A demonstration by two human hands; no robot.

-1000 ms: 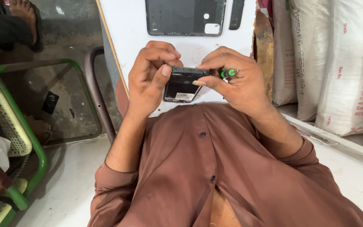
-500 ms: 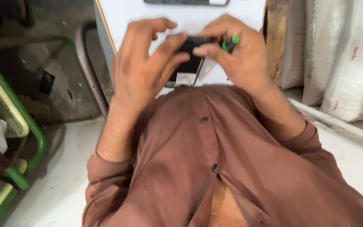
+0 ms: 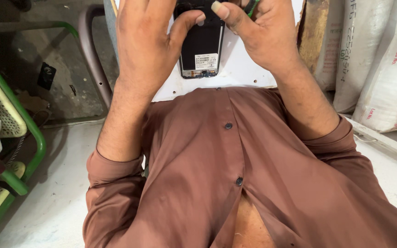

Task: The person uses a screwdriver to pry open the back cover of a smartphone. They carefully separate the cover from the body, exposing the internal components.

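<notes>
- Opened phone (image 3: 200, 46): held upright between both hands over the white surface (image 3: 235, 76), long axis running away from the body.
- Left hand (image 3: 145, 41): thumb pressed on its left edge.
- Right hand (image 3: 260, 34): thumb on the upper right, fingers also pinching a green-handled tool (image 3: 252, 5).

The person wears a loose brown shirt (image 3: 198, 165) with long sleeves pushed up to the forearms, bunched in folds at each cuff. Small dark buttons (image 3: 228, 125) run down the front placket, which lies open near the bottom. Both hands are bare.
</notes>
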